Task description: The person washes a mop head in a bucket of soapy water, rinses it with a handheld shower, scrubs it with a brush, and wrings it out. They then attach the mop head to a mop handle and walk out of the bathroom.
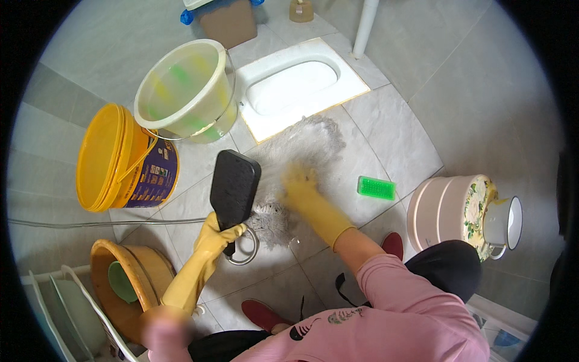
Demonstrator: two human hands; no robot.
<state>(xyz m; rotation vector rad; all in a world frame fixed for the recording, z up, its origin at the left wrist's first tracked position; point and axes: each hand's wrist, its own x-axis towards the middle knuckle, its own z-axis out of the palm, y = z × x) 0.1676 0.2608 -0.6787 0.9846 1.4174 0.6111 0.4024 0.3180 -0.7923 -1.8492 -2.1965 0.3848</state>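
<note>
My left hand, in a yellow rubber glove, grips the handle of a black hand-held shower head. A metal hose loop hangs below that handle. My right hand, gloved the same way, is over a grey shaggy textile on the tiled floor and seems to touch it. Motion blur hides its fingers. The textile looks wet and matted; whether it is a mat or a mop cover I cannot tell. A green scrubbing brush lies bristles up to the right of my right hand.
A white squat toilet lies beyond the textile. A translucent bucket, a yellow bucket and an orange basin holding a green scoop line the left. At right stands a pink drum with an enamel mug on it.
</note>
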